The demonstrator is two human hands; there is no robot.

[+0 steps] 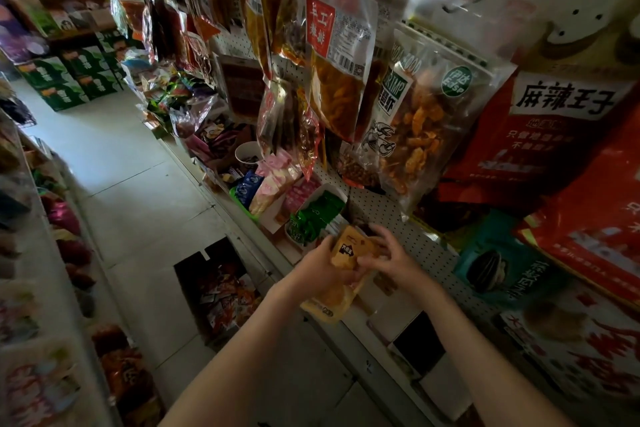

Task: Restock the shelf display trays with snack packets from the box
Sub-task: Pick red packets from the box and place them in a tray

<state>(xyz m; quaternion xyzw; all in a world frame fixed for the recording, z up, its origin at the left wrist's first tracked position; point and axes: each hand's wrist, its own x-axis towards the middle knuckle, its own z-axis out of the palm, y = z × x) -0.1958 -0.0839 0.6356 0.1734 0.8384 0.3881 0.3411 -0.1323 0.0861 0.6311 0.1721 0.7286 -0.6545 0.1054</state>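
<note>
Both hands meet over the shelf edge at the middle of the view. My left hand (pixel 320 269) grips a stack of orange-yellow snack packets (pixel 349 251) from below and the left. My right hand (pixel 393 258) pinches the top packet of that stack from the right. More of the same yellow packets (pixel 327 307) hang beneath my left hand. An open cardboard box (pixel 221 291) with red and white packets stands on the floor below the shelf. A white display tray (pixel 323 192) holding green packets sits on the shelf just beyond the hands.
Hanging snack bags (pixel 341 55) crowd the pegboard above the shelf. Trays of pink and blue packets (pixel 266 184) line the shelf to the left. Large red bags (pixel 540 135) and a teal seed bag (pixel 502 263) are at the right. A tiled aisle floor (pixel 114 163) runs left.
</note>
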